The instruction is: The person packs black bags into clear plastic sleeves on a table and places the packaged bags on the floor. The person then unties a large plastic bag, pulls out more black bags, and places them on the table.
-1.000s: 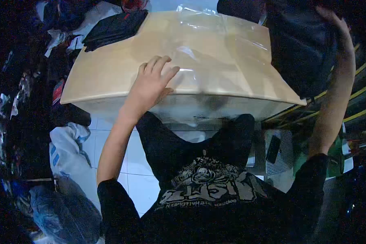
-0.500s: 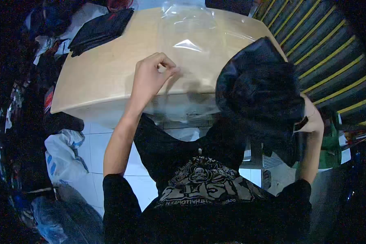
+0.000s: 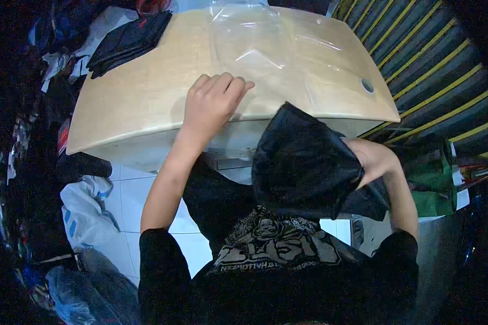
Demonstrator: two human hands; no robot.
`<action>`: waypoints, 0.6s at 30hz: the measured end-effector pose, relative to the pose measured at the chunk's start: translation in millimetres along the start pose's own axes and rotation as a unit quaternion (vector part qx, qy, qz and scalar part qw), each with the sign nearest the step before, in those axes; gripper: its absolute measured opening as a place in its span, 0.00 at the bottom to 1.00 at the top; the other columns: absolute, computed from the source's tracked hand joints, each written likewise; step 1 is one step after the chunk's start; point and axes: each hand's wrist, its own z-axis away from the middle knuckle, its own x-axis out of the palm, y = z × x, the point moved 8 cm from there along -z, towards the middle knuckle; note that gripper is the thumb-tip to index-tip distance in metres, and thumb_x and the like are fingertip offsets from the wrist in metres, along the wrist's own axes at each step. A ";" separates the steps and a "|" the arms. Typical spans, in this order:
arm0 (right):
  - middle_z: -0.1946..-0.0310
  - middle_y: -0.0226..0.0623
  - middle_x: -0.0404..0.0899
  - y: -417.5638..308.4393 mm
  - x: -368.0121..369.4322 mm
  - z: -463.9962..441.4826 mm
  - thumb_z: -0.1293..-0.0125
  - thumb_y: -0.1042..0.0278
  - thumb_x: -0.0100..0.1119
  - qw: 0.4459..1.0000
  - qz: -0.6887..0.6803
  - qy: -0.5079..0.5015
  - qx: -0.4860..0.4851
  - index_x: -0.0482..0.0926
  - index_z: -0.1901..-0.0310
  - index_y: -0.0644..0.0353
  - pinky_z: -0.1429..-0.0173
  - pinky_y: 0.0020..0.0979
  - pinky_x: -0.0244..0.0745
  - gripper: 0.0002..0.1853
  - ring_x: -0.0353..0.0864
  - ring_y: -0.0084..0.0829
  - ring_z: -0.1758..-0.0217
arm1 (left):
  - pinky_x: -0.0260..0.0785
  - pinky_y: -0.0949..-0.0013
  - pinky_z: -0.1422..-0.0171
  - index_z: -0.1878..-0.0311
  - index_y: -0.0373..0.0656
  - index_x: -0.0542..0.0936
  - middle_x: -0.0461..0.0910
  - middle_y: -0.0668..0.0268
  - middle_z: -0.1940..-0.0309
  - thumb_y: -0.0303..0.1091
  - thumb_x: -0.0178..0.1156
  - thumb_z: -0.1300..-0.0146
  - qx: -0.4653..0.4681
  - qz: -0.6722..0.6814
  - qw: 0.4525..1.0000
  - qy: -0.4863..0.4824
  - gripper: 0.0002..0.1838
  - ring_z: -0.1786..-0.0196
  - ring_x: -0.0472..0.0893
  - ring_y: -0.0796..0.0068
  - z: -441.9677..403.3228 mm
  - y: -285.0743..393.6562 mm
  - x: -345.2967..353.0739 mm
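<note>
My right hand (image 3: pixel 377 160) grips a folded black cloth bundle (image 3: pixel 309 162) by its right side, in front of the table's near edge and over my lap. Above the near part of the wooden table (image 3: pixel 141 92), my left hand (image 3: pixel 214 103) has its fingers curled and pressed together; whatever may be between them is hidden. Just beyond it, clear plastic sheets (image 3: pixel 249 40) lie flat across the middle of the tabletop. A stack of folded black cloth (image 3: pixel 130 43) lies at the table's far left corner.
A round grommet (image 3: pixel 367 85) is set in the tabletop at the right. Yellow-striped slats (image 3: pixel 417 59) stand beyond the right side. On the right is a green bag (image 3: pixel 431 187). White plastic bags (image 3: pixel 87 211) lie on the tiled floor at left, with a dark bluish bag (image 3: pixel 92 292) below.
My right hand has come down from the upper right with the black cloth bundle and moved left toward my lap. My left hand's fingers were spread and are now curled together.
</note>
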 end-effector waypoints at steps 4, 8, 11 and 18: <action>0.38 0.51 0.65 -0.1 2.7 -30.7 0.64 0.59 0.75 0.998 0.023 0.001 -0.054 0.54 0.34 0.70 0.32 0.33 0.59 0.55 0.66 0.39 0.36 | 0.69 0.67 0.72 0.65 0.41 0.79 0.78 0.63 0.74 0.29 0.66 0.45 -0.024 0.125 0.992 0.015 0.06 0.76 0.78 0.65 1.2 -10.5 3.4; 0.32 0.57 0.52 -15.0 5.0 -85.8 0.63 0.67 0.74 0.980 0.105 0.007 -0.171 0.30 0.29 0.63 0.28 0.34 0.52 0.68 0.56 0.43 0.30 | 0.70 0.71 0.70 0.63 0.38 0.82 0.81 0.61 0.72 0.27 0.64 0.43 -0.062 0.244 0.967 -0.042 0.06 0.74 0.79 0.70 -7.8 -15.7 6.9; 0.30 0.56 0.48 1.8 -7.0 -114.7 0.64 0.69 0.75 0.994 0.020 -0.012 -0.105 0.21 0.29 0.57 0.29 0.30 0.51 0.72 0.54 0.39 0.29 | 0.70 0.74 0.67 0.64 0.37 0.84 0.83 0.62 0.71 0.28 0.64 0.43 -0.120 0.316 0.939 -0.064 0.05 0.71 0.81 0.75 -11.0 -31.9 7.2; 0.27 0.54 0.36 45.2 -3.6 -137.8 0.66 0.65 0.76 0.994 -0.038 -0.051 -0.094 0.42 0.31 0.74 0.24 0.32 0.37 0.63 0.37 0.36 0.24 | 0.72 0.71 0.70 0.64 0.40 0.83 0.82 0.63 0.72 0.29 0.65 0.44 -0.116 0.241 0.964 0.007 0.06 0.74 0.81 0.68 -2.7 -45.7 4.1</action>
